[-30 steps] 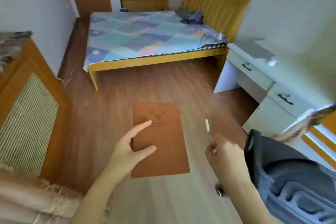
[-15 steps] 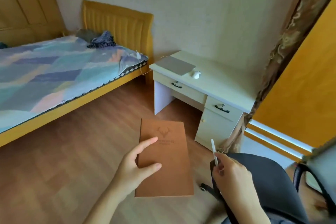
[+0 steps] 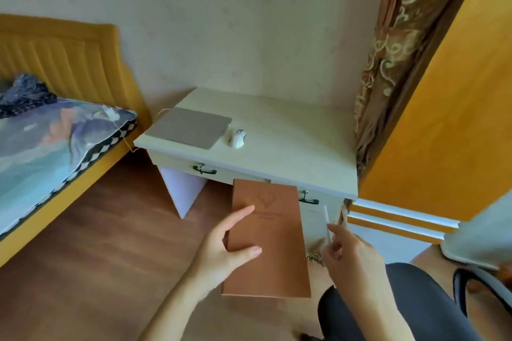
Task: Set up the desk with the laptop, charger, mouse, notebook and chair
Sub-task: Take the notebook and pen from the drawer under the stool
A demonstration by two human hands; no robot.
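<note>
My left hand grips a brown notebook with a deer emblem, held flat in the air just in front of the white desk. A thin white pen stands upright in my right hand. On the desk's left part lies a closed grey laptop with a white mouse beside it on the right. A white charger rests on the bed corner, its cable running toward the laptop. The black chair sits at the lower right, under my right arm.
A bed with a yellow headboard and patterned cover fills the left. A patterned curtain and an orange panel stand right of the desk. Brown wood floor lies between bed and desk. The desk has two drawers with dark handles.
The view has swung from the bed toward the desk, which is now much closer. Both hands keep their hold on the notebook and the pen, carried forward to the desk's front edge.
</note>
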